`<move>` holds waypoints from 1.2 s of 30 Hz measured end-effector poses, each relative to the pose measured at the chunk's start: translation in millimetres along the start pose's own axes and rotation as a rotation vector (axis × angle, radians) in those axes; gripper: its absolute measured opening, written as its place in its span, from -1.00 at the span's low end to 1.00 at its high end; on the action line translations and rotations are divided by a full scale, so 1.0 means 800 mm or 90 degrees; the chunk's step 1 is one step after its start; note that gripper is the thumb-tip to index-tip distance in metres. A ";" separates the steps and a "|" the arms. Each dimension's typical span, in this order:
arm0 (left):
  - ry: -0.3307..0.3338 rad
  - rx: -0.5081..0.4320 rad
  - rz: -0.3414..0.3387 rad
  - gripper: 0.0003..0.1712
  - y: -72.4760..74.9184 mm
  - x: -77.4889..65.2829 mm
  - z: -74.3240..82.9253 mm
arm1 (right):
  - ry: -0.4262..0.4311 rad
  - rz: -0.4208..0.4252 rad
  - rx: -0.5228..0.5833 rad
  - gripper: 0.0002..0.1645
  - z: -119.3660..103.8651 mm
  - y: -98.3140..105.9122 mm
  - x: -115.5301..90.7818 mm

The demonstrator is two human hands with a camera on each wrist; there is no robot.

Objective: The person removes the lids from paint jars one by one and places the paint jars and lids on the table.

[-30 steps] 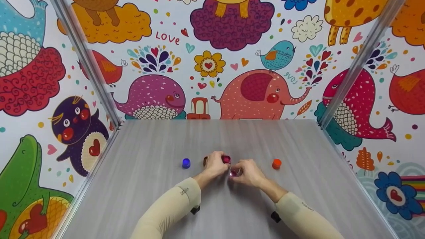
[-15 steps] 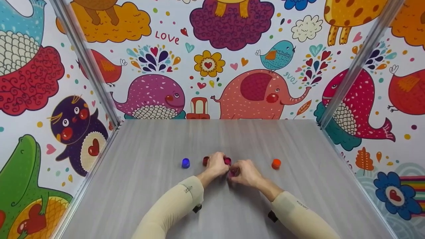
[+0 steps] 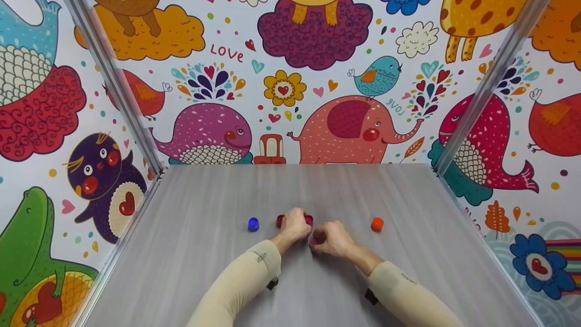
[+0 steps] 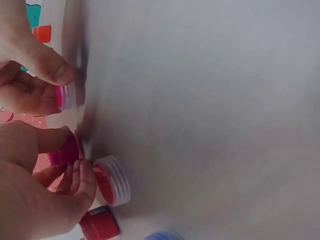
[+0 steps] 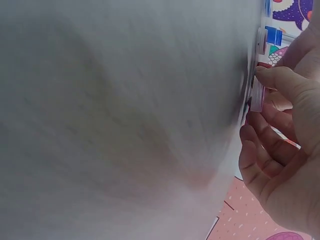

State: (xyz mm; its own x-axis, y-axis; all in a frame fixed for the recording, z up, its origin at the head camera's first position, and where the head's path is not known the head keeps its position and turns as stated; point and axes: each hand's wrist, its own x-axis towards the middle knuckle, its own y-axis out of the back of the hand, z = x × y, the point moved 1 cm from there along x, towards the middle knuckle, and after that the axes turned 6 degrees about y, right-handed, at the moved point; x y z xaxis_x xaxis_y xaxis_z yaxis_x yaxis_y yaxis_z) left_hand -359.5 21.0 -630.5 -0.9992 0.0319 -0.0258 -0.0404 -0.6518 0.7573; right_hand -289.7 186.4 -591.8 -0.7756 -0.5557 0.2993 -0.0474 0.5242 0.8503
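Observation:
My left hand [image 3: 296, 224] grips a small magenta paint pot [image 4: 66, 150] between thumb and fingers, at the middle of the table. Just right of it and nearer the person, my right hand [image 3: 333, 239] pinches a clear, ridged round lid [image 5: 257, 96] by its edges. Pink shows inside that lid in the left wrist view. Beside the left hand lie a similar clear ridged lid [image 4: 114, 181], red inside, and a red pot [image 4: 100, 223]. From the head, the left hand covers part of the red pot and the magenta pot.
A blue pot [image 3: 253, 224] stands to the left of the hands and an orange pot [image 3: 377, 224] to the right. Behind the grey table [image 3: 218, 195] rises a wall printed with cartoon animals. Metal posts [image 3: 118, 86] mark its corners.
My right hand, with the clear lid, has shifted slightly left and toward the person, a little lower. My left hand has stayed nearly still around the magenta pot.

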 end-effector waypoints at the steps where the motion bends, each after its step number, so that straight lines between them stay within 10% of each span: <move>1: -0.006 0.001 0.003 -0.67 0.000 0.001 0.001 | -0.004 -0.001 -0.004 -0.81 0.001 0.000 0.000; 36: 0.006 0.043 0.007 -0.89 -0.002 -0.004 0.013 | -0.049 -0.039 -0.016 -0.71 0.000 -0.008 0.004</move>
State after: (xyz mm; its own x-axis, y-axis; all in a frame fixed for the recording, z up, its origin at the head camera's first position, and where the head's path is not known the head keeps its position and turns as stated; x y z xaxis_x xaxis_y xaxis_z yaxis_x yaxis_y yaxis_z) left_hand -355.9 29.3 -624.7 -0.9996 0.0174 -0.0226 -0.0285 -0.6000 0.7995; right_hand -291.8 180.7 -596.3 -0.8182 -0.5341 0.2129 -0.0809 0.4736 0.8770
